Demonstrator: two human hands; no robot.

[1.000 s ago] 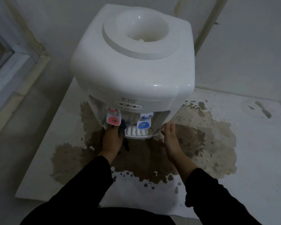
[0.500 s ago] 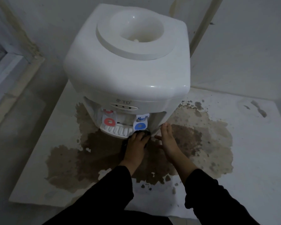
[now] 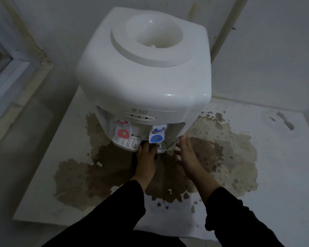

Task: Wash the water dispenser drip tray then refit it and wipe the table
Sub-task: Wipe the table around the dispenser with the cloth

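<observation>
The white water dispenser stands on a white table. Its slotted white drip tray sits in place under the red tap and the blue tap. My left hand presses a dark cloth onto the right part of the tray, just below the blue tap; my fingers hide most of the cloth. My right hand is flat with its fingers spread, and the fingertips touch the dispenser's lower right front corner.
A wide brown stain covers the table in front of and beside the dispenser, with specks toward the front edge. A window frame runs along the left wall. Walls close in behind and to the right.
My left hand with the cloth slid from under the red tap across the tray to under the blue tap. My right hand stayed by the dispenser's right corner, spreading its fingers.
</observation>
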